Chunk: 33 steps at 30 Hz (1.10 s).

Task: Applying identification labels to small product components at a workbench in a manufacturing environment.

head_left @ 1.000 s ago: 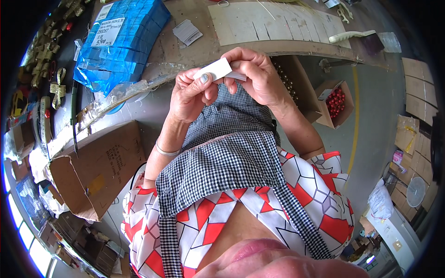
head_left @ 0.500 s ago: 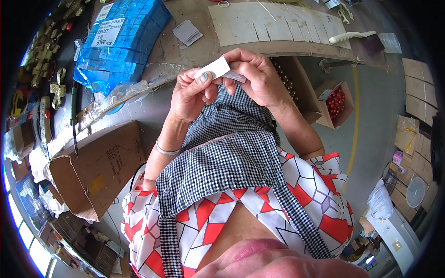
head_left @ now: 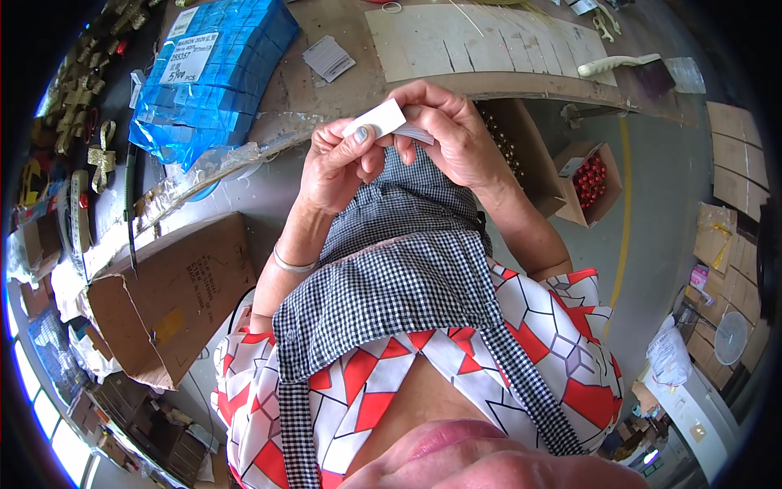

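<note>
- Person's left hand (head_left: 332, 167) pinches white card (head_left: 384, 116), thumb on top; card tilted, before checked apron (head_left: 391, 277).
- Right hand (head_left: 466, 145) grips thin card stack (head_left: 415, 133) in curled fingers, just beside white card.
- Workbench (head_left: 326, 102) beyond: small card pile (head_left: 328, 59), blue-wrapped bundle (head_left: 216, 73) left of it.
- Right, lower: carton (head_left: 599, 213) holding red baubles (head_left: 590, 181).

Between my fingers (head_left: 346, 151) are slips (head_left: 380, 118). Beyond, on the bench (head_left: 322, 99), a package (head_left: 224, 85) lies left, cards (head_left: 329, 59) just right of it, then a sheet (head_left: 485, 41) with a handled tool (head_left: 607, 64) across its right end. A carton (head_left: 187, 285) stands at my left; a box (head_left: 572, 200) holding balls (head_left: 590, 181) sits right.
</note>
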Each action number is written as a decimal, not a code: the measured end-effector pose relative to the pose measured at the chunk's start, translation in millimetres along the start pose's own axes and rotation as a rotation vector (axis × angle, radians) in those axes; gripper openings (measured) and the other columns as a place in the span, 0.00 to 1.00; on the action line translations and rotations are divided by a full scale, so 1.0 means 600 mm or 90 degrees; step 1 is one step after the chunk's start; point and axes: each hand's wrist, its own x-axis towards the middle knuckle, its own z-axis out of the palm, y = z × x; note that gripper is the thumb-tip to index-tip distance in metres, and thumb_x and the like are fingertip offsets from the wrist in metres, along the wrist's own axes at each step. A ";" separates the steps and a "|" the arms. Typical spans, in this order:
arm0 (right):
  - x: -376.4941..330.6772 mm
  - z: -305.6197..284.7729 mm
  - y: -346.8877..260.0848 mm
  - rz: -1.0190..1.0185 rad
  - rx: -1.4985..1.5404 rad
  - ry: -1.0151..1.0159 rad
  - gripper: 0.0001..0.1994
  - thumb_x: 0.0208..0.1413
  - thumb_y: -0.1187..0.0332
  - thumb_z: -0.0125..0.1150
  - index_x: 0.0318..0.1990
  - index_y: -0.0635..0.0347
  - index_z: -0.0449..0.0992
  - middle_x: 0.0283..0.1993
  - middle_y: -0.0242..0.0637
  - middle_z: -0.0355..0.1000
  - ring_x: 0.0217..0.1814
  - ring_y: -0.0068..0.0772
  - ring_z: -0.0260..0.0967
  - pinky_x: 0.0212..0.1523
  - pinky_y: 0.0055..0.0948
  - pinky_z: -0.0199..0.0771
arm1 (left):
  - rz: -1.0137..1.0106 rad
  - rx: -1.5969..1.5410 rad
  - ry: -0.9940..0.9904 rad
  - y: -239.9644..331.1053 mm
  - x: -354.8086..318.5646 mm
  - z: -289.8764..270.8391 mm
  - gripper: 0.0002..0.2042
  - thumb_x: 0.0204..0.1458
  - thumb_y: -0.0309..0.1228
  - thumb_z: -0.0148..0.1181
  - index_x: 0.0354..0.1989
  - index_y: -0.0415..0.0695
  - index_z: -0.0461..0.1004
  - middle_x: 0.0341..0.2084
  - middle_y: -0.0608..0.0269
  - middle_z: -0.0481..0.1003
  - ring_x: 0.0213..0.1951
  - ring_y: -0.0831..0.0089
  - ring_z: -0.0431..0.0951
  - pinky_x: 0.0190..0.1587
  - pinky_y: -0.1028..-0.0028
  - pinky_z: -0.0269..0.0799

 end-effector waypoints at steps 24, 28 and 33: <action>0.000 0.000 0.005 0.014 -0.017 0.021 0.09 0.56 0.71 0.48 0.38 0.69 0.71 0.25 0.36 0.69 0.22 0.19 0.66 0.22 0.17 0.68 | 0.015 0.018 -0.052 -0.007 0.001 -0.014 0.16 0.53 0.36 0.51 0.32 0.31 0.72 0.21 0.49 0.73 0.14 0.83 0.60 0.15 0.84 0.55; 0.001 0.005 -0.001 -0.003 -0.072 0.030 0.09 0.56 0.71 0.48 0.38 0.69 0.71 0.24 0.35 0.69 0.21 0.19 0.66 0.21 0.17 0.68 | 0.009 0.024 -0.029 -0.007 -0.001 -0.013 0.15 0.53 0.36 0.51 0.32 0.31 0.72 0.18 0.52 0.71 0.15 0.82 0.61 0.15 0.84 0.55; -0.001 0.002 -0.004 0.026 -0.020 0.023 0.09 0.56 0.70 0.50 0.37 0.68 0.71 0.24 0.35 0.69 0.21 0.18 0.66 0.22 0.17 0.67 | 0.011 0.028 -0.044 -0.003 -0.001 -0.007 0.15 0.52 0.36 0.52 0.31 0.31 0.72 0.17 0.54 0.71 0.14 0.82 0.62 0.15 0.83 0.56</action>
